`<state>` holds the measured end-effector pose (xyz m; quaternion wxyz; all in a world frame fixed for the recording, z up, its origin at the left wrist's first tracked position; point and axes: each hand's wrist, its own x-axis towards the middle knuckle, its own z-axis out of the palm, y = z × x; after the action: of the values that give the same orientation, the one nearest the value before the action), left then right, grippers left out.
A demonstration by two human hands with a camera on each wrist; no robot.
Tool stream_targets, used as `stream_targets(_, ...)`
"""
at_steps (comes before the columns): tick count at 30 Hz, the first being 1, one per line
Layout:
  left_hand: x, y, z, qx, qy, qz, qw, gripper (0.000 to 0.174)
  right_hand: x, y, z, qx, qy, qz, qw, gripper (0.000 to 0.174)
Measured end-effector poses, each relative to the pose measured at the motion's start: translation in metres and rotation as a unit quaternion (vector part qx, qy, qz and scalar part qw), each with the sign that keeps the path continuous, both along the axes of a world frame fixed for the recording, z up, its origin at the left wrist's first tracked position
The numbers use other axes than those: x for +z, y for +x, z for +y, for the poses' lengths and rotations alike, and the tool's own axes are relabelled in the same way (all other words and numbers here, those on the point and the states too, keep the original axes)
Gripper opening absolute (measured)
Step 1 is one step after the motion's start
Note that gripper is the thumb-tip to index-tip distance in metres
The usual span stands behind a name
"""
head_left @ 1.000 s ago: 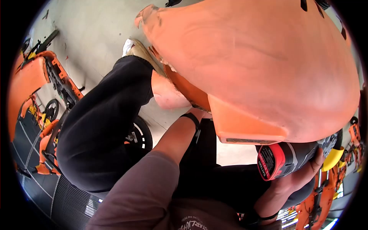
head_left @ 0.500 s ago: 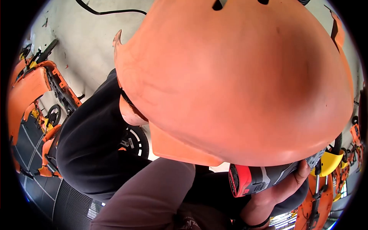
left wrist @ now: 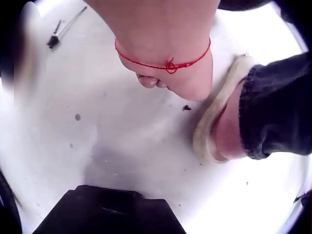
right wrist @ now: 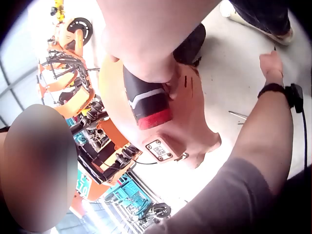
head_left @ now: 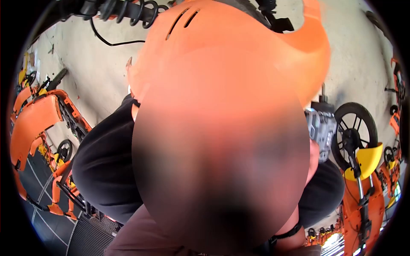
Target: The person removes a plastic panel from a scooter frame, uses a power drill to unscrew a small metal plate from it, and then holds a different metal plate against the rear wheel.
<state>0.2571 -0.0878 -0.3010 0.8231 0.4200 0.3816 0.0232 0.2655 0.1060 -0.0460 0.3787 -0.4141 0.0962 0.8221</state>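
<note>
In the head view, a large orange shell (head_left: 239, 55) fills the middle, partly covered by a blurred oval. My right hand (head_left: 314, 160) grips a grey power tool (head_left: 323, 132) at the shell's right edge. The right wrist view shows that hand (right wrist: 146, 53) around the tool's black body (right wrist: 141, 95), its red end against the shell (right wrist: 190, 107). My left hand (right wrist: 271, 63) is away from the shell, low over the floor, fingers curled; a tiny dark tip shows beside it. The left wrist view has this hand (left wrist: 170, 73) with its fingertips mostly hidden; whether it holds anything is unclear.
A spoked wheel (head_left: 354, 136) and a yellow fender (head_left: 369, 162) stand to the right. Orange vehicle parts (head_left: 36, 119) lie at the left. In the left wrist view a shoe (left wrist: 207, 131) is beside my left hand; a thin tool (right wrist: 238, 115) lies on the floor.
The orange shell has turned and shifted left in the head view, showing its slots and a curved arm. My left forearm has gone out of sight behind it, and the tool's front end has come into view.
</note>
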Motion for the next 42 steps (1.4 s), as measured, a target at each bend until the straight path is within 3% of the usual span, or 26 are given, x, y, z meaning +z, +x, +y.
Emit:
stream_targets(1,-0.006,-0.004,-0.009,-0.006,-0.007,0.029,1.0,0.035,0.009,-0.011,0.001,0.016,0.001,0.015,1.0,0.046)
stream_targets(2,-0.031,-0.008,-0.014,0.007,-0.003,0.093,0.996,0.035,-0.02,0.041,-0.018,0.032,0.027,0.011,0.999,0.045)
stream_targets(3,-0.059,-0.01,-0.024,0.046,0.001,0.185,0.982,0.035,-0.023,0.046,-0.02,0.05,0.054,0.009,0.997,0.044)
stream_targets(4,-0.087,-0.01,-0.033,0.099,0.001,0.266,0.959,0.035,-0.025,0.042,-0.019,0.031,0.008,0.011,0.999,0.043)
stream_targets(5,-0.114,-0.007,-0.045,0.156,-0.002,0.332,0.93,0.035,-0.034,0.047,-0.019,0.031,0.018,0.026,0.999,0.03)
stream_targets(7,-0.172,0.009,-0.07,0.237,-0.02,0.354,0.905,0.027,-0.039,0.051,-0.018,0.051,0.019,0.083,0.995,0.034)
stream_targets(8,-0.16,0.013,-0.072,0.237,-0.026,0.349,0.906,0.027,-0.043,0.052,-0.017,0.017,-0.006,0.075,0.997,0.036)
stream_targets(10,-0.129,0.012,-0.053,0.239,0.011,0.368,0.898,0.023,-0.039,0.045,-0.018,0.043,0.002,0.047,0.998,0.041)
stream_targets(14,-0.143,0.047,-0.042,0.285,0.009,0.363,0.887,0.024,-0.041,0.042,-0.017,0.028,0.008,0.017,0.999,0.043)
stream_targets(15,-0.13,0.044,-0.03,0.286,0.008,0.357,0.889,0.024,-0.041,0.045,-0.016,0.01,-0.006,0.064,0.998,0.044)
stream_targets(17,-0.088,0.025,0.003,0.236,0.053,0.384,0.891,0.029,-0.04,0.043,-0.018,-0.004,0.001,-0.001,1.0,0.047)
stream_targets(28,-0.117,0.026,0.022,0.217,0.055,0.331,0.916,0.042,-0.029,0.033,-0.017,0.023,-0.038,-0.073,0.996,0.053)
stream_targets(34,-0.116,0.02,0.025,0.212,0.053,0.281,0.935,0.051,-0.03,0.034,-0.018,0.038,-0.024,-0.037,0.998,0.053)
stream_targets(40,-0.072,-0.038,0.017,0.253,0.01,0.168,0.953,0.06,-0.024,0.025,-0.019,0.032,-0.031,-0.049,0.998,0.042)
stream_targets(42,-0.033,-0.077,0.023,0.307,-0.055,0.219,0.925,0.058,-0.024,0.024,-0.019,0.009,-0.033,-0.047,0.998,0.039)
